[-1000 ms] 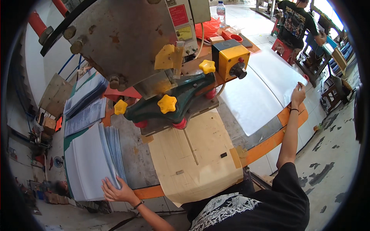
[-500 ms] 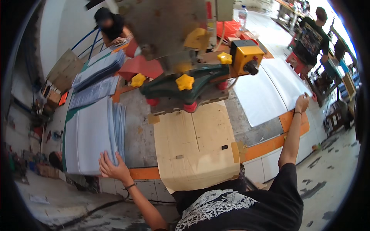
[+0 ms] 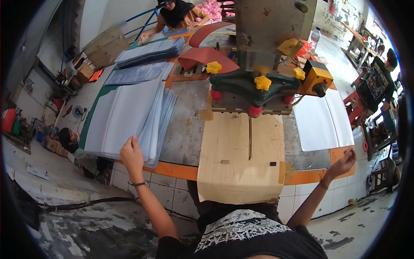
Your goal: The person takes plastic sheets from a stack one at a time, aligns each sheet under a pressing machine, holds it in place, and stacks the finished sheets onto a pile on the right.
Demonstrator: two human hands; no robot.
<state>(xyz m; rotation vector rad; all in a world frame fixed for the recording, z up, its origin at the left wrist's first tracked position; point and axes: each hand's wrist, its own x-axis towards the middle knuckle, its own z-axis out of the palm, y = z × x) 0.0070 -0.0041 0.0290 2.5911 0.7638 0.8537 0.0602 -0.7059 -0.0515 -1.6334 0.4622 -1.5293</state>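
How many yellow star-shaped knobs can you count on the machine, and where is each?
3: the left knob and right knob at either end of the green bracket, and the middle knob at its front. More may be hidden behind.

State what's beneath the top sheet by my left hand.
Beneath the top sheet, more bluish sheets show along its right side; whatever lies under its middle is covered.

One press (image 3: 276, 30); on it, three yellow star knobs (image 3: 262, 82), three red feet (image 3: 255, 111). Right of it, one control box (image 3: 317, 78); left, two thick sheet stacks (image 3: 125, 116); in front, two hands (image 3: 131, 154).
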